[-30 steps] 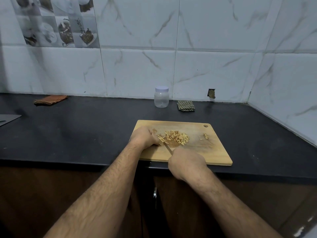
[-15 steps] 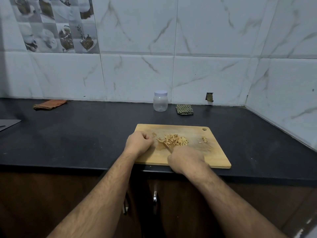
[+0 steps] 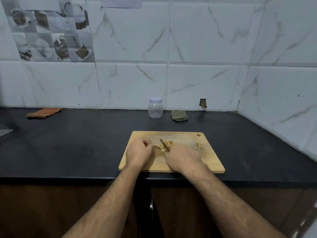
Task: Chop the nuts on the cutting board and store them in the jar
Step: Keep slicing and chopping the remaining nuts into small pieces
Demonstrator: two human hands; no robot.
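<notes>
Two cloths on tabletop: orange cloth far left, checked cloth right of one capped jar. One cutting board, lower centre. Left hand fingers curled by nuts; right hand grips knife. Small second nut cluster right.

Bare counter lies between cutting board and jar (lidded, by the wall).
</notes>
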